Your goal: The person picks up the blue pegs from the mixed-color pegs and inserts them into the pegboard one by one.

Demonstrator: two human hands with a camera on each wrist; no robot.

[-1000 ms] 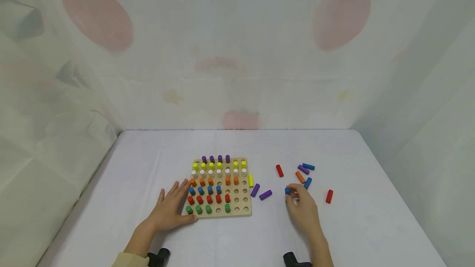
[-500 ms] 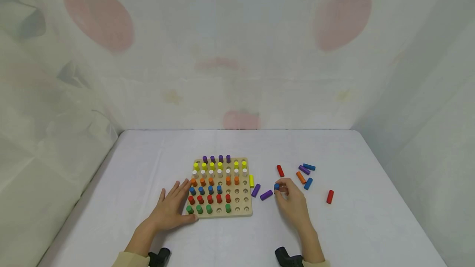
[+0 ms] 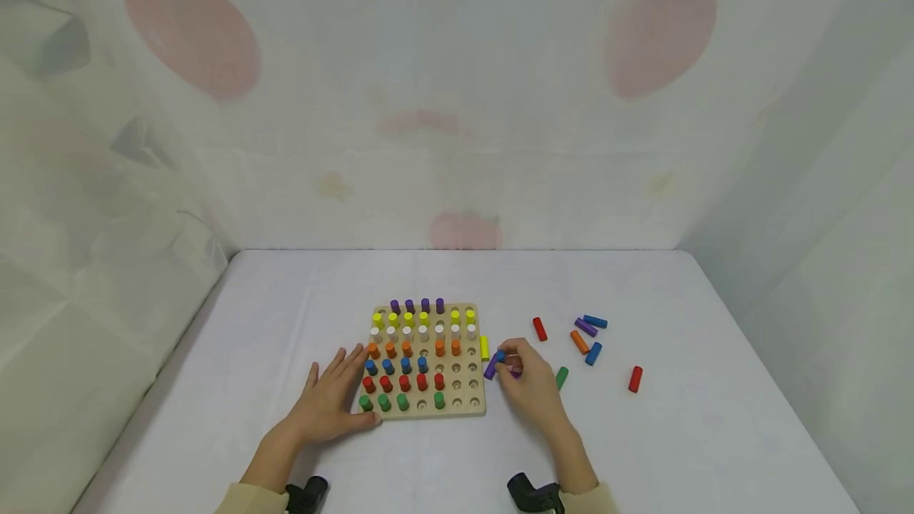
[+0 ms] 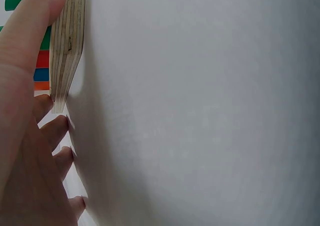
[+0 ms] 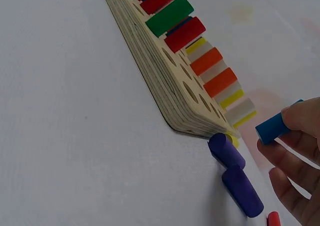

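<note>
A wooden pegboard (image 3: 457, 411) stands on the white table, with rows of purple, yellow, white, orange, blue, red and green pegs and several bare holes, mostly at its right. My left hand (image 3: 324, 403) lies at the board's left front corner, fingers spread along the side; the thumb (image 4: 30, 25) touches the edge in the left wrist view. Between thumb and fingers my right hand (image 3: 531, 387) pinches a blue peg (image 5: 274, 129), just right of the board and above two loose purple pegs (image 5: 242, 191).
A yellow peg (image 3: 484, 348) lies against the board's right side. Farther right are a green peg (image 3: 562, 377), red pegs (image 3: 539, 329), an orange peg (image 3: 579, 341), blue pegs (image 3: 593, 353) and another purple one (image 3: 586, 327). A printed curtain hangs behind the table.
My right hand has carried the blue peg leftward toward the board, uncovering the green peg on the table. The left hand stays at the board's corner.
</note>
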